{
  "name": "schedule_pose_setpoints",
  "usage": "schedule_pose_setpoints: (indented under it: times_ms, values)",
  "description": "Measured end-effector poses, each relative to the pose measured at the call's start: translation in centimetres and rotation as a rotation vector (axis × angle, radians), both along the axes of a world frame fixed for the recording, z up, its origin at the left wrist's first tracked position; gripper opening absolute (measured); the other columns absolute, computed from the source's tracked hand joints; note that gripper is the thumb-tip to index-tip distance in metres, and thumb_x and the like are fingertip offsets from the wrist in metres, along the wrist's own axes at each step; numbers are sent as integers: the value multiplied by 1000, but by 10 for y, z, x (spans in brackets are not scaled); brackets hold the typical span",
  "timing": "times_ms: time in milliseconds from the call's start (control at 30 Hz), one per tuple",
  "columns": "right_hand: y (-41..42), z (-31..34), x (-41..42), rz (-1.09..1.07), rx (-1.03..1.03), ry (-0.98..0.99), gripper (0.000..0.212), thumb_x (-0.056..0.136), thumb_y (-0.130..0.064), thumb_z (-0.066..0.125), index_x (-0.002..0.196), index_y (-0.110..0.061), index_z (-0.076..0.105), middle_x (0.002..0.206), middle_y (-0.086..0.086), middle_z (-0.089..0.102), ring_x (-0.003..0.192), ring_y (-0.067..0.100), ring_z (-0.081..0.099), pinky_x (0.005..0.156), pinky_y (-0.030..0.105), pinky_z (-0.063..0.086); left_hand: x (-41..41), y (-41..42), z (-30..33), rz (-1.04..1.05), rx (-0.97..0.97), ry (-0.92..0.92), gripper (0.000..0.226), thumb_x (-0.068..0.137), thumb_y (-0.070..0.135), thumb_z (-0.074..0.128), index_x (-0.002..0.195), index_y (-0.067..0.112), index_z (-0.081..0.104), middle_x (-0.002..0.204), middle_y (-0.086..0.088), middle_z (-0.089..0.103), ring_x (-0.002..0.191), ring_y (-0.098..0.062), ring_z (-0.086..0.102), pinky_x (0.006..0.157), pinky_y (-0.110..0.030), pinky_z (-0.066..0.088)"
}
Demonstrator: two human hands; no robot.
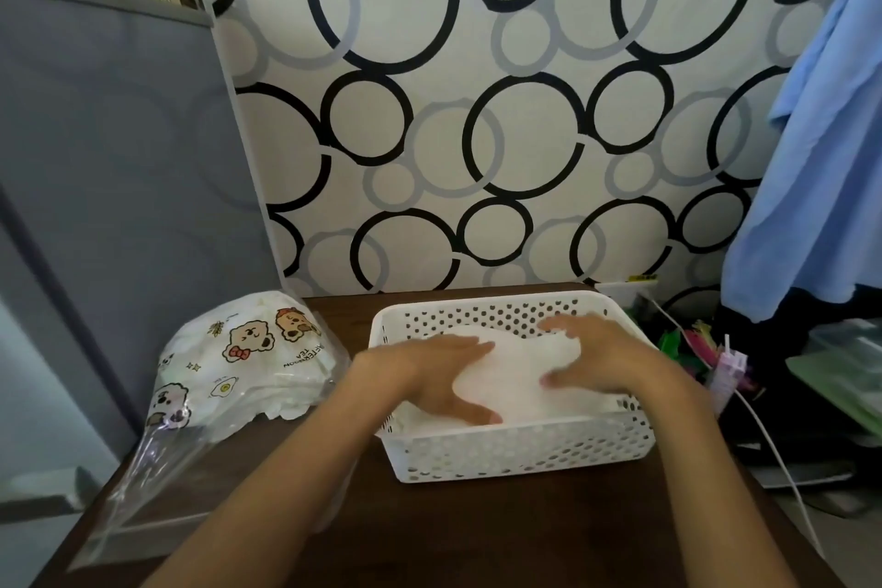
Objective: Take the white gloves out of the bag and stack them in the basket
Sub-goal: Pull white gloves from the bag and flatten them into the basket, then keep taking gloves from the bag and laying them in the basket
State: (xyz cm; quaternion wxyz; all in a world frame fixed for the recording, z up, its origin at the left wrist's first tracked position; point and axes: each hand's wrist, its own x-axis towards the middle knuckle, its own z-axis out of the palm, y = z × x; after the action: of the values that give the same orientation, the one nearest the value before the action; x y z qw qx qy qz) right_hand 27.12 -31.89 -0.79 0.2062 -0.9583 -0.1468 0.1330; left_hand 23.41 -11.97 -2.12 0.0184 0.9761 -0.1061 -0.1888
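While both hands lie flat in the basket (520, 449), left hand (429, 372) and right hand (596, 358) press the white gloves (515, 377), fingers straight, gripping nothing. Bag (238, 368) sits left on the surface (429, 535), more gloves inside.

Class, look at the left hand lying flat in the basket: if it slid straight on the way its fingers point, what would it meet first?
Probably the right hand: the left hand points rightward across the white gloves, before reaching the basket wall. Depth is unclear.

Perforated matt plastic basket (515, 449), glossy clear plastic bag (238, 363), seemingly soft cloth gloves (520, 372), dark wood table (429, 535).
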Motion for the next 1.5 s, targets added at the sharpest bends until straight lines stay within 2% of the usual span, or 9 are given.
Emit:
schedule_pose_setpoints:
  times_ms: [367, 533, 700, 833, 933, 1033, 1133, 1300, 1500]
  values:
    - [12, 17, -19, 7, 76, -133, 54, 82, -31, 71, 131, -32, 49, 139, -6, 46, 125, 16, 44, 103, 33, 37, -77, 49, 37, 251, -286, -597, 57, 85, 63, 50, 136, 39, 42, 144, 18, 41, 135, -8, 35, 108, -34, 31]
    - [63, 42, -90, 233, 288, -295, 37, 81, -39, 69, 115, -44, 55, 113, -21, 58, 99, -1, 55, 91, 27, 48, -151, 126, 25, 509, 16, -283, 77, 88, 63, 46, 151, 37, 11, 160, 12, 8, 146, -15, 15, 117, -40, 23]
    - [141, 16, -136, 479, 124, -357, 80, 82, -43, 67, 147, -34, 20, 151, -11, 27, 137, 12, 24, 109, 30, 27, -166, 130, 9, 599, 52, -439, 42, 102, 44, 18, 115, 27, 54, 117, -4, 61, 105, -23, 58, 93, -42, 46]
    - [154, -4, -143, 524, 30, -479, 46, 92, -33, 56, 136, -33, 45, 141, -5, 46, 122, 16, 45, 101, 32, 40, -195, 115, 33, 433, 42, -300, 46, 101, 50, 21, 119, 29, 58, 119, 0, 64, 104, -19, 59, 96, -40, 45]
    - [132, 7, -155, 626, 81, -324, 25, 93, -32, 55, 117, -36, 64, 124, -13, 60, 108, 3, 56, 93, 24, 46, -214, 129, 63, 439, -214, 42, 57, 87, 68, 34, 121, 33, 62, 122, 10, 64, 104, -9, 62, 96, -29, 45]
    - [108, 28, -159, 794, 101, 85, 27, 90, -32, 61, 116, -35, 64, 114, -24, 63, 100, -11, 55, 86, 10, 45, -195, 165, 60, 737, -152, -290, 65, 88, 70, 27, 100, 23, 70, 103, -3, 71, 92, -19, 66, 90, -35, 48]
    - [119, 39, -146, 630, 314, 66, 21, 93, -30, 55, 110, -30, 68, 103, -21, 66, 94, -6, 61, 86, 18, 51, -162, 186, 26, 879, 23, -445, 65, 95, 64, 21, 88, 13, 60, 98, -9, 67, 93, -27, 62, 87, -38, 47]
    - [182, 30, -128, 354, -16, -60, 25, 100, -24, 41, 99, -8, 61, 94, 5, 63, 90, 19, 62, 77, 28, 47, -126, 195, 1, 875, -556, -350, 54, 96, 54, 37, 62, 14, 45, 61, -3, 44, 61, -17, 47, 66, -28, 38]
    - [198, 19, -122, 259, -46, 81, 19, 98, -15, 44, 104, -2, 56, 86, 13, 68, 59, 17, 65, 60, 23, 53, -141, 183, 10, 769, -595, -615, 26, 95, 36, 55, 95, 19, 75, 54, 6, 54, 50, -9, 46, 62, -26, 40]
